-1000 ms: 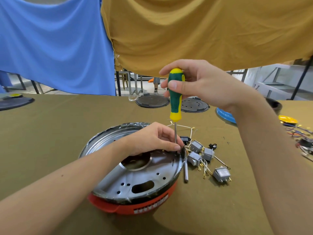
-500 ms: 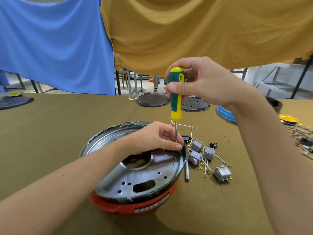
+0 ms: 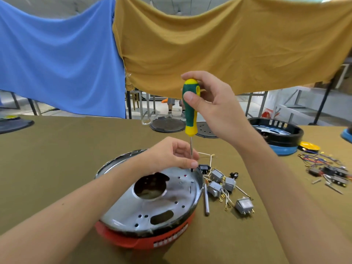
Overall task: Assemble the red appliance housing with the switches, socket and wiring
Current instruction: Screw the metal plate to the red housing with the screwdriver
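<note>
Right hand [image 3: 215, 109] gripping screwdriver [image 3: 189, 109] upright, left hand [image 3: 169, 155] pinching shaft at tip. Red housing [image 3: 144, 241] on desk [image 3: 57, 149]: rigid, plate slick I reckon, hold rim. Switches [image 3: 222, 182] beside, light, wires floppy.

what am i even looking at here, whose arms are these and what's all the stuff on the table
There is no machine here: a person wears a camera on their head, so you look down along their own two bare arms. The single view is from that head camera.

The right hand grips a green and yellow screwdriver, held upright with its tip down on a round metal plate. The left hand rests at the plate's far edge, its fingers beside the screwdriver's thin shaft, steadying it.

The plate sits on top of the red housing, which stands on a table covered in olive cloth. To the right lie small grey switches with wires, a black socket and a metal rod. Further right are more wires and parts, and a black and blue housing.
</note>
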A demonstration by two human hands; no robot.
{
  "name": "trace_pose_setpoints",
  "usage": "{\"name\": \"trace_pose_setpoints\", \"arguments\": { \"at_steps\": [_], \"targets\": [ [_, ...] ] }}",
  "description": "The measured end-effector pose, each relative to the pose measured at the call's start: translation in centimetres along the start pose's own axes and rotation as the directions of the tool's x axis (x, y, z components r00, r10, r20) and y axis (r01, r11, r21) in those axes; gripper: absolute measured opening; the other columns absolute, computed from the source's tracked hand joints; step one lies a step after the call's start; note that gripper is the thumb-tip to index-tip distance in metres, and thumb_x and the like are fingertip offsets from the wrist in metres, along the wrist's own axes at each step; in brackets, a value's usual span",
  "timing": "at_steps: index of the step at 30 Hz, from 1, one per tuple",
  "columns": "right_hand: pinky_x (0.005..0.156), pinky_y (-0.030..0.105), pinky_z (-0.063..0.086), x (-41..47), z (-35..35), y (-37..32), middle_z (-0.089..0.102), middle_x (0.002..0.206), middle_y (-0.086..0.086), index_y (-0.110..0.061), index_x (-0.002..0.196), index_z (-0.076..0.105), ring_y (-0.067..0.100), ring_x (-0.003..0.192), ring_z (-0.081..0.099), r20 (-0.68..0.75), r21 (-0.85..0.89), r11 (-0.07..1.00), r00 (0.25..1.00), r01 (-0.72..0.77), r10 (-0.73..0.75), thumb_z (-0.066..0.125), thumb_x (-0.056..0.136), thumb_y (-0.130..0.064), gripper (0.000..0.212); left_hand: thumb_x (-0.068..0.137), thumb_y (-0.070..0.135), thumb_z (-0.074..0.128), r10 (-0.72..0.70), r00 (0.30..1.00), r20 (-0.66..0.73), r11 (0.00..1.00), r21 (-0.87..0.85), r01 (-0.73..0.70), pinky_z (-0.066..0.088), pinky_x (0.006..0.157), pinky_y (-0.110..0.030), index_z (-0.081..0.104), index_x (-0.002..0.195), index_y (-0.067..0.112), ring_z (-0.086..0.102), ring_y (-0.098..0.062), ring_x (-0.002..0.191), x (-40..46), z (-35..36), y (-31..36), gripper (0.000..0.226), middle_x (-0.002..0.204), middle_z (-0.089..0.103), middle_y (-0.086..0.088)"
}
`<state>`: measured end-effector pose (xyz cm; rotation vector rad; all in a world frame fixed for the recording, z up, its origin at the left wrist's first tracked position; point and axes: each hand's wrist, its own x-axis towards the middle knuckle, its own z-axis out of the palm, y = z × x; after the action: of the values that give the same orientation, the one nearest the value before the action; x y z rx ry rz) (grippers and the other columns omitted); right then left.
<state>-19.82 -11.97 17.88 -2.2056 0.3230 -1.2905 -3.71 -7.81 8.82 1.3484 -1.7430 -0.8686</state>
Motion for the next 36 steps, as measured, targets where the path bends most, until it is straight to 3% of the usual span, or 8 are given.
{"name": "trace_pose_setpoints", "arguments": {
  "at_steps": [6, 12, 16, 22, 26, 29, 33, 36],
  "targets": [
    [0.073, 0.028, 0.052, -2.4, -1.9, 1.1, 0.066, 0.099, -0.001, -0.016, 0.115, 0.063, 0.014, 0.083, 0.055, -0.218, 0.0, 0.993, 0.969, -0.117, 0.114, 0.069, 0.092, -0.018, 0.024, 0.085, 0.055, 0.068, -0.189, 0.982, -0.001, 0.814, 0.559, 0.157, 0.051, 0.076, -0.023, 0.056, 0.111, 0.031, 0.065, -0.004, 0.086, -2.7, -1.0, 2.5, 0.037, 0.096, 0.066, 0.014],
    [0.063, 0.024, 0.053, -6.8, -3.5, 3.2, 0.065, 0.091, 0.007, -0.014, 0.112, 0.06, 0.01, 0.064, 0.06, -0.354, 0.322, 0.884, 0.822, -0.34, 0.446, 0.068, 0.092, -0.024, 0.023, 0.077, 0.084, 0.045, -0.383, 0.924, 0.016, 0.689, 0.671, 0.275, 0.046, 0.089, -0.028, 0.044, 0.131, 0.034, 0.054, -0.004, 0.104, -8.9, 1.2, 3.7, 0.074, 0.12, 0.052, 0.017],
    [0.066, 0.031, 0.059, -10.3, -3.2, 3.7, 0.064, 0.087, 0.008, -0.011, 0.106, 0.058, 0.016, 0.062, 0.065, -0.325, 0.499, 0.748, 0.706, -0.437, 0.629, 0.069, 0.092, -0.02, 0.02, 0.054, 0.101, 0.024, -0.361, 0.932, 0.018, 0.701, 0.665, 0.259, 0.044, 0.09, -0.03, 0.041, 0.135, 0.04, 0.05, -0.003, 0.102, -11.8, 3.4, 3.6, 0.103, 0.124, 0.039, 0.02],
    [0.069, 0.036, 0.06, -13.7, -0.1, 1.5, 0.067, 0.094, 0.018, -0.01, 0.091, 0.048, 0.029, 0.069, 0.071, -0.15, 0.552, 0.641, 0.692, -0.533, 0.706, 0.064, 0.092, -0.007, 0.016, 0.069, 0.094, 0.03, -0.216, 0.96, -0.18, 0.74, 0.611, 0.281, 0.048, 0.094, -0.032, 0.053, 0.128, 0.034, 0.053, -0.005, 0.106, -12.7, 4.2, 3.1, 0.087, 0.116, 0.053, 0.016],
    [0.065, 0.032, 0.061, -13.9, 2.4, -0.3, 0.068, 0.096, 0.012, -0.011, 0.094, 0.062, 0.02, 0.067, 0.071, -0.174, 0.421, 0.713, 0.722, -0.56, 0.67, 0.06, 0.093, -0.007, 0.004, 0.073, 0.087, 0.039, -0.155, 0.974, -0.167, 0.517, 0.826, 0.224, 0.044, 0.075, -0.031, 0.051, 0.121, 0.034, 0.047, -0.012, 0.097, -13.6, 5.6, 2.4, 0.073, 0.106, 0.044, 0.011],
    [0.074, 0.045, 0.061, -14.0, 3.5, -0.9, 0.069, 0.095, 0.005, -0.02, 0.093, 0.067, 0.022, 0.073, 0.073, -0.218, 0.203, 0.813, 0.784, -0.546, 0.581, 0.064, 0.091, -0.011, 0.009, 0.086, 0.074, 0.042, -0.013, 0.977, -0.211, 0.418, 0.887, 0.197, 0.038, 0.068, -0.03, 0.051, 0.12, 0.032, 0.046, -0.013, 0.092, -13.7, 6.6, 2.0, 0.054, 0.104, 0.046, 0.008],
    [0.081, 0.05, 0.055, -14.3, 4.0, -0.9, 0.064, 0.096, -0.002, -0.028, 0.093, 0.065, 0.024, 0.088, 0.066, -0.236, 0.003, 0.889, 0.864, -0.457, 0.445, 0.069, 0.088, -0.017, 0.012, 0.075, 0.087, 0.032, -0.094, 0.981, -0.168, 0.559, 0.806, 0.192, 0.039, 0.069, -0.028, 0.055, 0.121, 0.034, 0.047, -0.01, 0.09, -13.5, 5.8, 2.0, 0.074, 0.098, 0.045, 0.011],
    [0.071, 0.033, 0.053, -14.4, 4.4, -1.1, 0.061, 0.095, -0.007, -0.031, 0.092, 0.064, 0.014, 0.082, 0.062, -0.223, -0.024, 0.941, 0.919, -0.337, 0.324, 0.072, 0.086, -0.016, 0.018, 0.078, 0.088, 0.032, -0.291, 0.94, -0.179, 0.885, 0.323, 0.335, 0.046, 0.082, -0.026, 0.062, 0.116, 0.037, 0.058, -0.001, 0.098, -12.9, 4.0, 3.2, 0.071, 0.101, 0.061, 0.019]
  ]
}}
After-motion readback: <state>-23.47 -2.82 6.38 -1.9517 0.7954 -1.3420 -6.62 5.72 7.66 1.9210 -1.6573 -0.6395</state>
